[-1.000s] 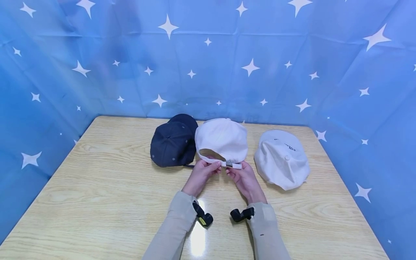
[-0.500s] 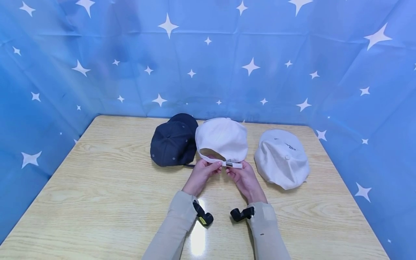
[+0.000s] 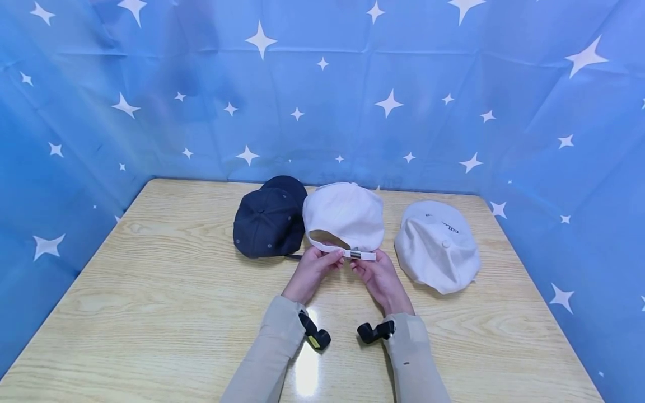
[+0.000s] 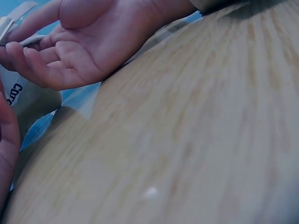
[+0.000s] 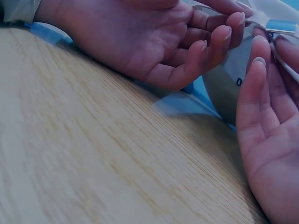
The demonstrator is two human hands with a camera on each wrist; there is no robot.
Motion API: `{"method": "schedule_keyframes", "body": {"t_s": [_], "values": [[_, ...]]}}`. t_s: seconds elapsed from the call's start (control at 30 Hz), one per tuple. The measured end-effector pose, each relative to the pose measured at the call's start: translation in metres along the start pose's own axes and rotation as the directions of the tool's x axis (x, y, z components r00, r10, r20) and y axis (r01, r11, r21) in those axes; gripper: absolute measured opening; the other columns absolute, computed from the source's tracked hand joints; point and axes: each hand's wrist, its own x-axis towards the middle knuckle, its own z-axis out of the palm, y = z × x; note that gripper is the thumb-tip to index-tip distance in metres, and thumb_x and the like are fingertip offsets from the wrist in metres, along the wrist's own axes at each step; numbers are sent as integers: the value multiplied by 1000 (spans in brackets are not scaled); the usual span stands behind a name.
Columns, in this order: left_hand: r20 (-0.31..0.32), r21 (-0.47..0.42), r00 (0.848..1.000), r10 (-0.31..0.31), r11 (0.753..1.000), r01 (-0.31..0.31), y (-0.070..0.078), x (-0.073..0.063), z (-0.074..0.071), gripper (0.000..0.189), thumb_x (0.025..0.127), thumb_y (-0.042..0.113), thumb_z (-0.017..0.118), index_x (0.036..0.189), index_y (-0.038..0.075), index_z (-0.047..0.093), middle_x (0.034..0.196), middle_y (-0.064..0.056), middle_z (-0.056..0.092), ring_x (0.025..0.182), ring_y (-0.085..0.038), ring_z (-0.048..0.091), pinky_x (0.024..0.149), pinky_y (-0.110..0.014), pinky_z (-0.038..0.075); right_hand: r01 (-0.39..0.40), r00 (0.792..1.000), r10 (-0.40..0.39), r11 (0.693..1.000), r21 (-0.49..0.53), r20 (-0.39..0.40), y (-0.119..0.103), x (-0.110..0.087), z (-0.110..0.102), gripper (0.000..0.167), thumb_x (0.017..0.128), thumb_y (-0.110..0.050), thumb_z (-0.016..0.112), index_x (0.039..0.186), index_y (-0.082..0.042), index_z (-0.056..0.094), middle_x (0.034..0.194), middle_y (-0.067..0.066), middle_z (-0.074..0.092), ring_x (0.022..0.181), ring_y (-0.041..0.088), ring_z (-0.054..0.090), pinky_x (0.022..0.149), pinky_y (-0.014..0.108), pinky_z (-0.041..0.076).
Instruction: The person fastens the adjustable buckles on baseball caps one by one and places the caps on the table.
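Note:
In the head view a white baseball cap is held at the back of the table, its rear opening towards me. My left hand pinches the cap's back strap left of the metal buckle, thumb on top. On the other side, my right hand grips the strap near its loose end. The right wrist view shows the buckle close to the fingertips of both hands, the left hand palm side showing. Parts of the fingers are hidden behind the strap.
A dark navy cap lies directly left of the white one. An off-white cap with dark lettering lies to the right, its crown creased. All are on a wooden table, with a blue star-patterned cloth behind.

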Motion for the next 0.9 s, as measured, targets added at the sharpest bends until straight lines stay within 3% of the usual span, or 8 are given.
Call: {"method": "schedule_keyframes", "body": {"t_s": [0.27,0.63,0.9], "values": [[-28,32,999,-24,999,25,1,2,1,21,82,19,65,92,1,61,77,-4,61,71,-15,57,66,-26,45,-20,1000,20,1000,-11,-25,0,0,1,10,83,3,57,90,-6,56,87,6,60,71,14,59,65,20,49],[-9,20,1000,-29,999,29,0,2,1,21,81,19,66,92,2,60,78,-4,61,72,-13,58,72,-29,46,8,1000,-8,1000,6,9,0,1,1,12,86,5,52,93,-4,55,89,7,60,71,14,60,65,21,50],[-49,33,997,-53,998,55,0,3,1,20,80,20,67,91,3,61,77,-4,61,70,-13,58,71,-29,46,-3,1000,3,1000,-30,-6,-1,1,2,12,85,4,53,95,-3,55,91,7,58,73,14,59,67,22,50]]}}
